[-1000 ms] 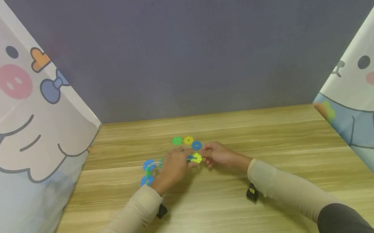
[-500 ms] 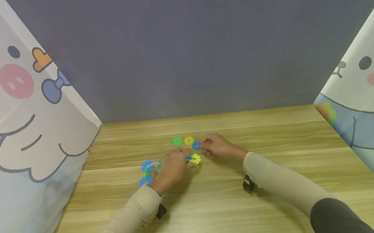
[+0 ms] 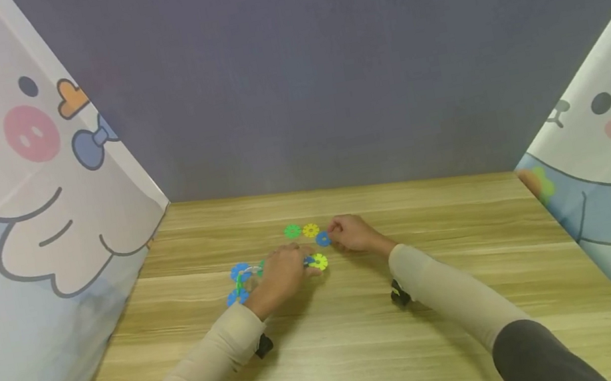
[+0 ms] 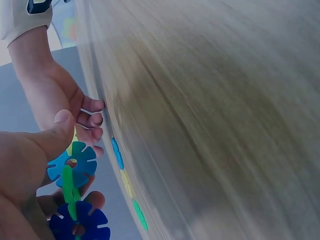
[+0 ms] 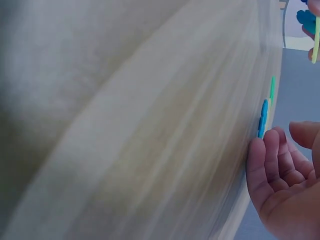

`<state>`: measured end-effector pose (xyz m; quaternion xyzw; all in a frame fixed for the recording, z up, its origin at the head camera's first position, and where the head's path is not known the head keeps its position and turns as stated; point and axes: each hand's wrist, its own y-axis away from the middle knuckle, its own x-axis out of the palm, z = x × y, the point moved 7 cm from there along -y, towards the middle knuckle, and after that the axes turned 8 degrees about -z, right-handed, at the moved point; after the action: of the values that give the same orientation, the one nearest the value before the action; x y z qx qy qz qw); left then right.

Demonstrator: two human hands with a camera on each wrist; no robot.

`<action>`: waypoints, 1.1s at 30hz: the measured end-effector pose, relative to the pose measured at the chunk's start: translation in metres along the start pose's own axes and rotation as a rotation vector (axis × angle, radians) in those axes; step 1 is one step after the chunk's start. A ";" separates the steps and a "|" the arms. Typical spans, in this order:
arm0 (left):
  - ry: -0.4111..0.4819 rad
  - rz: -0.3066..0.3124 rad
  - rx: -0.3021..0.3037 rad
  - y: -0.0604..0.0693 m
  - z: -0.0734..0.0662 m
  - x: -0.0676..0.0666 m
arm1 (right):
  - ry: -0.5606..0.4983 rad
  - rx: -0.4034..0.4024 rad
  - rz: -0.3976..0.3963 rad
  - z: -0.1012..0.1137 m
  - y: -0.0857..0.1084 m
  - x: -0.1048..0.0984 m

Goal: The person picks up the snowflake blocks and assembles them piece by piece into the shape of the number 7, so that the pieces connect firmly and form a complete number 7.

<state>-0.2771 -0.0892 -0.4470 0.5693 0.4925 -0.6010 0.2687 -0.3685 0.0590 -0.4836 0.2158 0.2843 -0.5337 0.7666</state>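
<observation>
My left hand [image 3: 284, 271] grips a chain of slotted plastic snowflake discs joined edge to edge. A yellow disc [image 3: 320, 261] ends the chain on the right, and blue discs [image 3: 239, 271] stand out at its left. In the left wrist view a light blue disc [image 4: 85, 167], a green disc [image 4: 68, 187] and a dark blue disc [image 4: 90, 227] sit between thumb and fingers; the palm hides other links. My right hand [image 3: 352, 234] has loosely curled fingers at the right edge of a loose blue disc [image 3: 322, 239] lying on the table. Its thumb is apart, with nothing pinched.
Loose yellow [image 3: 311, 230] and green discs [image 3: 292, 231] lie flat on the wooden table [image 3: 334, 361], left of the loose blue one. A grey panel [image 3: 286, 72] stands behind the table. Cartoon-printed sheets [image 3: 68, 223] flank both sides. Small black devices [image 3: 400, 294] hang beneath the wrists.
My right hand has left the yellow end of the chain and moved up to the loose blue disc. The left hand stays in place with the chain.
</observation>
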 end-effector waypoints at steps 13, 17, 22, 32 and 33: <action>-0.029 0.009 -0.004 -0.001 0.000 0.001 | 0.181 -0.077 -0.039 0.002 -0.007 0.004; -0.034 0.004 0.005 -0.001 -0.001 0.001 | 0.200 -0.082 -0.039 0.003 -0.008 0.007; -0.012 -0.014 0.013 -0.001 -0.002 -0.001 | 0.232 -0.071 -0.036 0.003 -0.010 0.009; 0.022 -0.025 0.020 -0.001 -0.002 -0.004 | 0.289 -0.065 -0.031 0.001 -0.012 0.013; 0.020 -0.028 0.020 -0.001 -0.002 -0.005 | 0.291 -0.061 -0.029 0.001 -0.012 0.013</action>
<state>-0.2761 -0.0886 -0.4418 0.5710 0.4973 -0.6037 0.2495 -0.3761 0.0452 -0.4919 0.2633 0.4117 -0.4987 0.7159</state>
